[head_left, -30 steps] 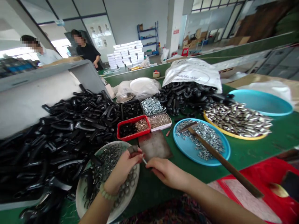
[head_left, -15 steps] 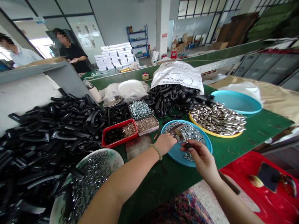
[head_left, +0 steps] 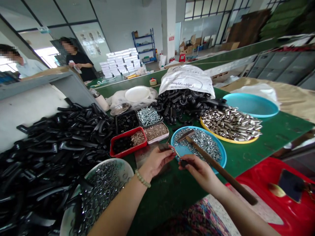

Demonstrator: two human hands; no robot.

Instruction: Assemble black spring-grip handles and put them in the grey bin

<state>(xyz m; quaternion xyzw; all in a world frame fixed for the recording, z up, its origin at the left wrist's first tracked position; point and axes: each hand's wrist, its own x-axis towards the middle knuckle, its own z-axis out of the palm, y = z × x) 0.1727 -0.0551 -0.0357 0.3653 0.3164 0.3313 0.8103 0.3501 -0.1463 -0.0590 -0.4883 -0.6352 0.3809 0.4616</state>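
Observation:
My left hand [head_left: 157, 160] is closed on a small dark handle part with a screw [head_left: 175, 151] sticking out of it. My right hand [head_left: 197, 168] pinches a small black piece [head_left: 183, 162] at the end of that screw. Both hands meet above the green table, at the near edge of a blue plate [head_left: 216, 164] of small silver nuts. A hammer [head_left: 216, 164] lies with its head on that plate and its wooden handle running toward me. A white plate of metal rings [head_left: 103, 186] sits below my left forearm.
A large heap of black handles [head_left: 49, 154] fills the left. Small trays of screws and black parts [head_left: 137, 131], a yellow plate of metal sleeves [head_left: 231, 124], a blue basin [head_left: 251, 105] and a red tray [head_left: 278, 196] surround the hands. Two people stand far left.
Both hands drew back from over the blue plate toward me and closer together. The hammer, hidden by the hands before, shows again on the plate.

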